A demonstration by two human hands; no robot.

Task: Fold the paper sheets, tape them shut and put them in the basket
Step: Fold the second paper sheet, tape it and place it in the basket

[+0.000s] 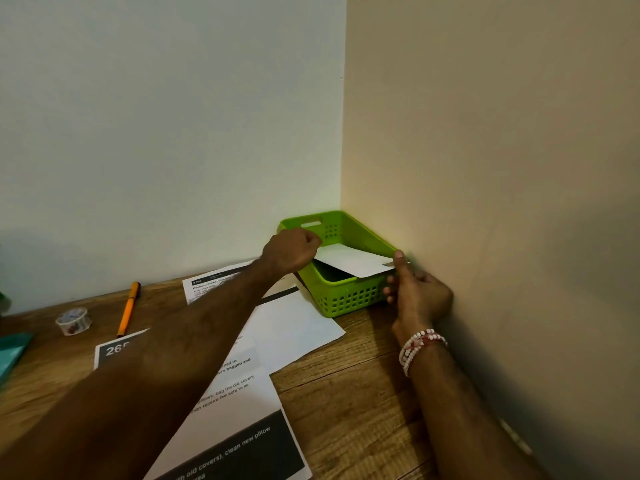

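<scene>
Basket [346, 299], green, sits on desk [349, 386] in the wall corner. Folded paper [346, 259] lies tilted across its top, right end over the rim. Left hand [292, 252]: fingers curled at the paper's left end; grip itself hidden. Right hand [417, 292] grips the basket's near right corner, thumb on the paper's corner, fingers on the outer wall; bead bracelet [419, 348] at wrist. Printed sheets [294, 327] lie under the left forearm. Left of them: orange pen [129, 308], tape roll [73, 320].

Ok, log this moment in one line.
step: binning | left hand: holds folded paper | right hand: grips basket corner | state: tilted over rim
</scene>
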